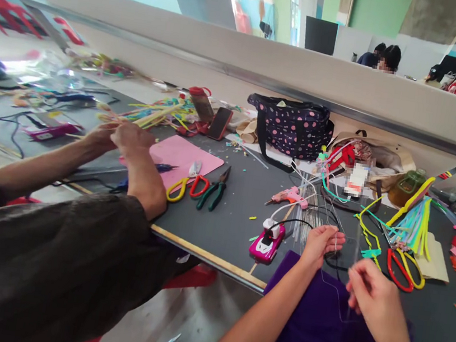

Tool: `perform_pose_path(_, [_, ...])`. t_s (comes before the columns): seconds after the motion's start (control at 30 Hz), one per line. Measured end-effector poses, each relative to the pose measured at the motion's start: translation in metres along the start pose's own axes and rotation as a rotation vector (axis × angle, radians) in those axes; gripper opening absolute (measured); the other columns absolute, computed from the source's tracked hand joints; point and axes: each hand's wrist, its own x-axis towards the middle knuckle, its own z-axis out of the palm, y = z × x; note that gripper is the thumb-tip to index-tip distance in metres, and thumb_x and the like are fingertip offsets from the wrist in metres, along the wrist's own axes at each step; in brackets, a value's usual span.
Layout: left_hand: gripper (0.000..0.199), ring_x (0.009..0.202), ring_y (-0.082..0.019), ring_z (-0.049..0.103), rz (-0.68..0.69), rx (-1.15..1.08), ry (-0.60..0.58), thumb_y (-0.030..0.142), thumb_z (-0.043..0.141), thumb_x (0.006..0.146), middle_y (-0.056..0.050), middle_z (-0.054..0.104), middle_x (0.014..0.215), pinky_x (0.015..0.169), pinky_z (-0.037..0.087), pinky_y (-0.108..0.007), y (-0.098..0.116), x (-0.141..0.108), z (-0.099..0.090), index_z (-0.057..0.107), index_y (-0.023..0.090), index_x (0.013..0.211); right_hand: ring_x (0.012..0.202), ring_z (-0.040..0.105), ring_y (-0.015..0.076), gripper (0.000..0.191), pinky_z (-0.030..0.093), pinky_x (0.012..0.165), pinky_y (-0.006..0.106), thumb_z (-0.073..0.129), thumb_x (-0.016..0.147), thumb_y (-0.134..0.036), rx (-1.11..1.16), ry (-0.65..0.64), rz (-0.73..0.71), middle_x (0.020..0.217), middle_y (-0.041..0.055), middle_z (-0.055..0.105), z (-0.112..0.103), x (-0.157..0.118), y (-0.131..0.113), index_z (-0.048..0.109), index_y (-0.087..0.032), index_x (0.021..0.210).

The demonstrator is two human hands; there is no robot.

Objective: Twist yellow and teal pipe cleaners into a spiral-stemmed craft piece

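My left hand (pixel 323 245) is closed in a loose pinch over the table's front edge, with a thin wire (pixel 336 291) trailing down from it. To its right, my right hand (pixel 372 293) has its fingers curled together around a thin clear strip (pixel 357 243), which is blurred and stands nearly upright. A purple cloth (pixel 304 317) lies below both hands, over the table edge and my lap. Just beyond my left hand is a bundle of thin wires (pixel 313 211). Near it are a pink glue gun (pixel 290 197) and a magenta power strip (pixel 266 244) with plugs in it.
Red-and-yellow scissors (pixel 402 272) and pastel fringe strips (pixel 413 225) lie to the right. A dotted bag (pixel 291 126) stands behind. On the left, a co-worker's hands (pixel 128 137) work above a pink sheet (pixel 185 159), near green-handled pliers (pixel 213 191) and another pair of scissors (pixel 187 185).
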Motion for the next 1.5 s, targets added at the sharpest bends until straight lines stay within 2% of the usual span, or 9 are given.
perform_pose_path(0.13, [0.027, 0.047, -0.009, 0.058, 0.010, 0.012, -0.016, 0.030, 0.077, 0.064, -0.008, 0.071, 0.071, 0.041, 0.040, -0.017, -0.008, -0.004, 0.005, 0.064, 0.011, 0.077, 0.046, 0.060, 0.0126, 0.023, 0.044, 0.039, 0.020, 0.044, 0.087, -0.044, 0.036, -0.092, -0.028, 0.063, -0.0025, 0.060, 0.033, 0.060, 0.008, 0.049, -0.024, 0.079])
perform_pose_path(0.23, [0.028, 0.043, -0.009, 0.055, 0.032, 0.024, -0.017, 0.033, 0.076, 0.063, -0.007, 0.071, 0.069, 0.039, 0.038, -0.018, -0.009, -0.001, 0.003, 0.063, 0.012, 0.075, 0.043, 0.060, 0.0124, 0.021, 0.043, 0.036, 0.019, 0.045, 0.086, -0.042, 0.063, -0.123, -0.005, 0.059, -0.0038, 0.059, 0.046, 0.078, 0.018, 0.047, -0.023, 0.077])
perform_pose_path(0.4, [0.031, 0.043, -0.010, 0.055, 0.039, 0.035, -0.003, 0.035, 0.077, 0.060, -0.007, 0.071, 0.070, 0.039, 0.037, -0.019, -0.010, 0.003, 0.002, 0.062, 0.012, 0.074, 0.040, 0.057, 0.0101, 0.021, 0.040, 0.034, 0.016, 0.046, 0.086, -0.040, 0.078, -0.102, -0.002, 0.058, -0.0038, 0.060, 0.046, 0.073, 0.017, 0.049, -0.022, 0.076])
perform_pose_path(0.57, [0.027, 0.053, -0.012, 0.062, 0.027, 0.036, -0.007, 0.031, 0.076, 0.062, -0.008, 0.071, 0.070, 0.049, 0.045, -0.020, -0.007, 0.001, 0.003, 0.063, 0.012, 0.075, 0.043, 0.058, 0.0096, 0.026, 0.039, 0.034, 0.015, 0.052, 0.086, -0.046, 0.207, -0.089, -0.022, 0.063, -0.0018, 0.062, 0.037, 0.059, 0.016, 0.052, -0.021, 0.079])
perform_pose_path(0.77, [0.029, 0.059, -0.015, 0.066, 0.011, 0.065, -0.024, 0.033, 0.077, 0.065, -0.008, 0.071, 0.073, 0.056, 0.052, -0.024, 0.001, -0.005, 0.001, 0.063, 0.012, 0.079, 0.045, 0.056, 0.0095, 0.034, 0.038, 0.033, 0.016, 0.065, 0.080, -0.052, 0.517, 0.192, -0.009, 0.066, -0.0006, 0.064, 0.022, 0.054, 0.031, 0.055, -0.019, 0.085])
perform_pose_path(0.83, [0.030, 0.059, -0.014, 0.066, 0.011, 0.060, -0.025, 0.034, 0.077, 0.065, -0.008, 0.071, 0.072, 0.055, 0.052, -0.023, 0.002, -0.007, 0.000, 0.063, 0.012, 0.080, 0.045, 0.056, 0.0097, 0.036, 0.038, 0.033, 0.016, 0.067, 0.077, -0.052, 0.533, 0.222, -0.002, 0.065, -0.0012, 0.063, 0.022, 0.058, 0.035, 0.055, -0.020, 0.086])
perform_pose_path(1.07, [0.029, 0.052, -0.009, 0.060, 0.029, 0.066, -0.053, 0.033, 0.078, 0.062, -0.004, 0.068, 0.068, 0.051, 0.047, -0.019, 0.004, -0.014, 0.006, 0.063, 0.013, 0.076, 0.042, 0.055, 0.0096, 0.038, 0.035, 0.032, 0.017, 0.063, 0.077, -0.057, 0.395, 0.075, -0.011, 0.063, -0.0021, 0.063, 0.033, 0.068, 0.025, 0.055, -0.020, 0.082])
perform_pose_path(1.23, [0.033, 0.048, -0.007, 0.053, 0.107, 0.078, -0.051, 0.036, 0.081, 0.060, -0.001, 0.064, 0.064, 0.045, 0.042, -0.018, 0.010, -0.019, 0.013, 0.063, 0.013, 0.074, 0.041, 0.055, 0.0108, 0.028, 0.036, 0.036, 0.019, 0.055, 0.082, -0.050, 0.199, 0.025, -0.018, 0.060, -0.0029, 0.062, 0.036, 0.075, 0.020, 0.054, -0.022, 0.077])
perform_pose_path(1.5, [0.039, 0.053, -0.010, 0.059, 0.085, 0.036, -0.071, 0.040, 0.084, 0.059, -0.005, 0.068, 0.070, 0.051, 0.046, -0.021, 0.010, -0.024, 0.018, 0.064, 0.012, 0.077, 0.046, 0.057, 0.0148, 0.022, 0.043, 0.050, 0.026, 0.049, 0.086, -0.043, 0.029, 0.148, -0.061, 0.062, -0.0004, 0.064, 0.036, 0.074, 0.020, 0.054, -0.022, 0.079])
